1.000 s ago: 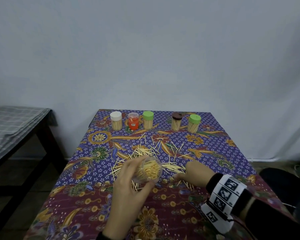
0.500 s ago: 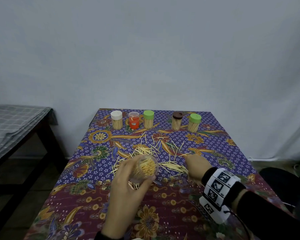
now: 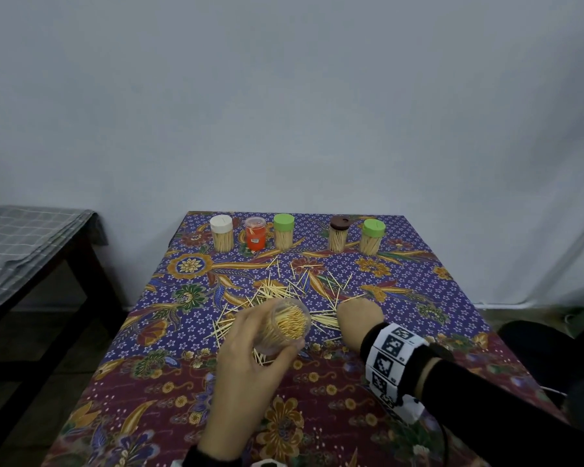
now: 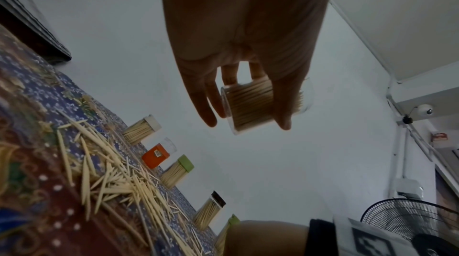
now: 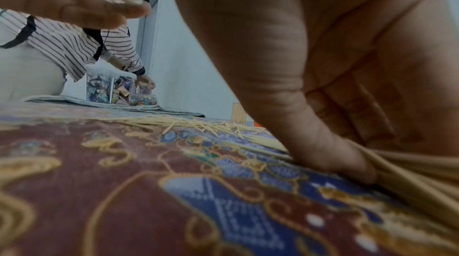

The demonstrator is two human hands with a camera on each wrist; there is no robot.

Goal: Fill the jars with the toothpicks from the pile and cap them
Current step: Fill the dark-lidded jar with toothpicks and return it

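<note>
Your left hand [image 3: 250, 362] holds a clear open jar [image 3: 285, 326] tilted above the near half of the table [image 3: 169, 392], fingers and thumb curled round its wall. In the left wrist view that jar [image 4: 250, 105] looks packed nearly to the mouth with toothpicks, and no cap is on it.

Your right hand [image 3: 359, 320] is down at the pile of toothpicks [image 3: 284, 291], at about 3 o'clock of the jar. The right wrist view shows the thumb [image 5: 330, 164] pressed against a bundle of toothpicks [image 5: 422, 172] on the cloth; the other fingers are hidden behind the palm, so you cannot tell how they lie, though it reads as a pinch on that bundle.

Along the far edge, at 12 o'clock, five containers stand upright in a row: a white-capped jar [image 3: 222, 233], an orange jar [image 3: 255, 233] with a clear top, a green-capped jar [image 3: 283, 231], a brown-capped jar [image 3: 339, 233] and a second green-capped jar [image 3: 371, 236]. Four of them show toothpicks through the wall, so these look finished; the orange one's contents cannot be seen.

What is left, as far as you can judge: this handful goes in, the held jar gets capped, and the loose scatter at the centre of the table is cleared. No spare cap shows in any view, nor any other empty jar.
</note>
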